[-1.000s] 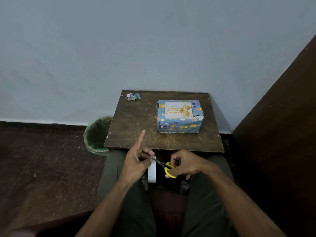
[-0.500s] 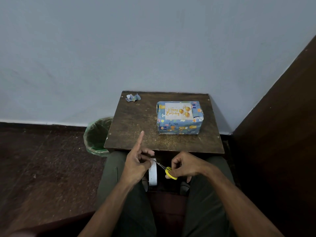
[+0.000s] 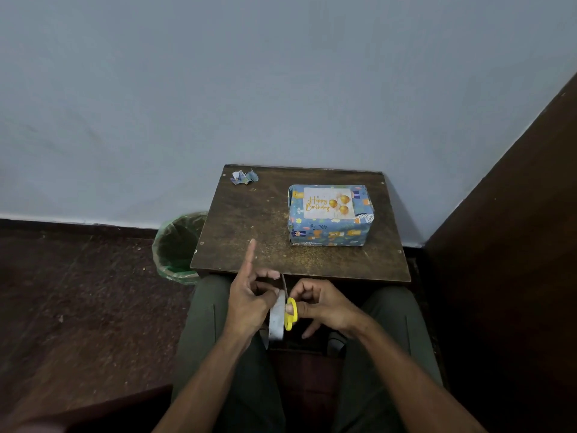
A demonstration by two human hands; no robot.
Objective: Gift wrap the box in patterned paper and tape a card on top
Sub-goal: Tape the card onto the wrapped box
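dark reddish floor on the left, pale blue wall behind, and a green-lined round waste bin (image 3: pixel 178 245) tucked beside the small scuffed brown wooden table (image 3: pixel 249 226). a crumpled scrap of blue patterned paper (image 3: pixel 244 177) lies at its far left corner. left hand (image 3: pixel 249 300), index finger raised, pinches a white tape roll (image 3: pixel 277 320); right hand (image 3: pixel 324 306) grips yellow-handled scissors (image 3: pixel 290 312) touching the roll. the blue patterned wrapped box (image 3: pixel 331 228) sits on the table's right, happy birthday card (image 3: pixel 329 203) flat on top.

A small dark wooden table (image 3: pixel 249 220) carries the wrapped box (image 3: pixel 331 228) and paper scraps (image 3: pixel 244 177).
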